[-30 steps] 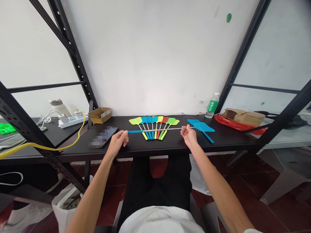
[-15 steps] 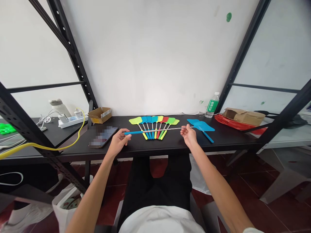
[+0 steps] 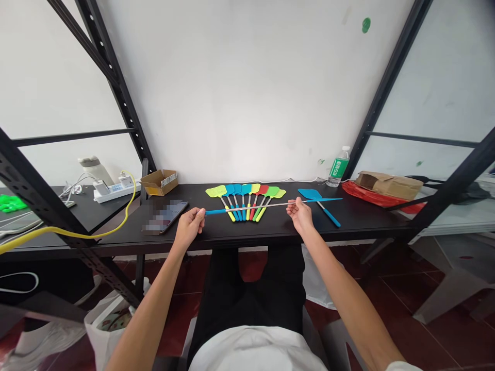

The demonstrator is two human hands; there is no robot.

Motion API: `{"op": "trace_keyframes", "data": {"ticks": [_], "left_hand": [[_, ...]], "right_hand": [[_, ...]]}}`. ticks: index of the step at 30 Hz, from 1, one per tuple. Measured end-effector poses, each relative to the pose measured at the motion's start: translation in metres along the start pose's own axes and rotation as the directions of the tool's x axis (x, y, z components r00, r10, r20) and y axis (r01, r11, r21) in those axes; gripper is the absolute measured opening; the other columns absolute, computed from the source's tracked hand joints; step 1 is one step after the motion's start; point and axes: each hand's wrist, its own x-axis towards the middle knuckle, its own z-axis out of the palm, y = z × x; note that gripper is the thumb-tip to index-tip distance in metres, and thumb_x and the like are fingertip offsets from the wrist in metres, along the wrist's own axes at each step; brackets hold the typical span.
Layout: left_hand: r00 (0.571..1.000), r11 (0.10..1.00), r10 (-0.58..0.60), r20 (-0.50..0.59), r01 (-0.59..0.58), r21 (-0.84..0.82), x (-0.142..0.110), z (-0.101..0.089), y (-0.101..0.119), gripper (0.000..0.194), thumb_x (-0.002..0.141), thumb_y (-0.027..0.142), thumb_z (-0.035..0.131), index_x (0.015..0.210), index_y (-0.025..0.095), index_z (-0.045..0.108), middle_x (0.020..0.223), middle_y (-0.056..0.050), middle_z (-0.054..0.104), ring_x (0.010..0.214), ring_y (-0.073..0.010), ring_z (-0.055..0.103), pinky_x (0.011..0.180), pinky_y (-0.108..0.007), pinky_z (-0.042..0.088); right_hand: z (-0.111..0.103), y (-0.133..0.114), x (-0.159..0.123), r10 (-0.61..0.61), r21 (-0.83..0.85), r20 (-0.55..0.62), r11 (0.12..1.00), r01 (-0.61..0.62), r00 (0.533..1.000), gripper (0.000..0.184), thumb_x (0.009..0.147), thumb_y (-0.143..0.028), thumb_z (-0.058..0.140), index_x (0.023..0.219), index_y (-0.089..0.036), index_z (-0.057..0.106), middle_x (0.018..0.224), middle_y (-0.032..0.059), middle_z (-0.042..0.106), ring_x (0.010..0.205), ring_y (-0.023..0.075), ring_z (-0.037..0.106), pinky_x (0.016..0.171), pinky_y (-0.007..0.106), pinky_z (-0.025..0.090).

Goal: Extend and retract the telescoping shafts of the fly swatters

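Over the fan of swatters [image 3: 246, 189], holding a blue swatter [image 3: 263, 206] level, with left hand [image 3: 192, 221] closed round handle [image 3: 215, 212] and right hand [image 3: 300, 216] pinching shaft [image 3: 276, 205] near head [image 3: 327, 199], likely extending or turning it; needs both grips firm next.

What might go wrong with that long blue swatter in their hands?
The head of the held blue swatter overlaps another blue swatter in view, so they might knock. The held one's thin rod crosses the fanned swatters in view and could disturb them if lowered.
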Motion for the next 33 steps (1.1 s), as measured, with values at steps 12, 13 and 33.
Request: {"op": "trace_keyframes", "data": {"ticks": [12,13,33], "left_hand": [[0.963,0.935,-0.229,-0.144,0.176,-0.308,0.006,0.002,-0.01,0.055,0.085,0.049,0.065,0.051,0.022,0.031,0.043,0.006,0.026,0.035,-0.0064,0.024,0.036,-0.023,0.018],[0.963,0.935,-0.226,-0.148,0.172,-0.31,0.006,0.002,-0.01,0.055,0.085,0.049,0.065,0.051,0.022,0.031,0.042,0.006,0.025,0.035,-0.0065,0.024,0.036,-0.023,0.018],[0.995,0.981,0.097,-0.004,-0.096,-0.168,0.001,-0.005,-0.004,0.025,0.089,0.042,0.063,0.093,0.017,0.064,0.071,-0.001,0.061,0.053,-0.0104,0.048,0.055,-0.024,0.04]], "right_hand": [[0.003,0.002,0.0,0.032,0.029,0.043,0.999,-0.033,0.999,0.035,0.085,-0.047,0.073,0.072,-0.014,0.071,0.061,0.0046,0.064,0.056,0.0111,0.06,0.053,0.022,0.05],[0.003,0.002,0.0,0.036,0.032,0.043,0.999,-0.037,0.998,0.034,0.085,-0.046,0.072,0.073,-0.015,0.071,0.061,0.0046,0.064,0.056,0.0112,0.06,0.053,0.022,0.05],[0.002,-0.002,0.002,0.059,0.059,-0.045,0.997,-0.056,0.997,0.031,0.087,-0.044,0.07,0.071,-0.018,0.066,0.058,0.0014,0.061,0.053,0.0109,0.058,0.053,0.023,0.05]]}}
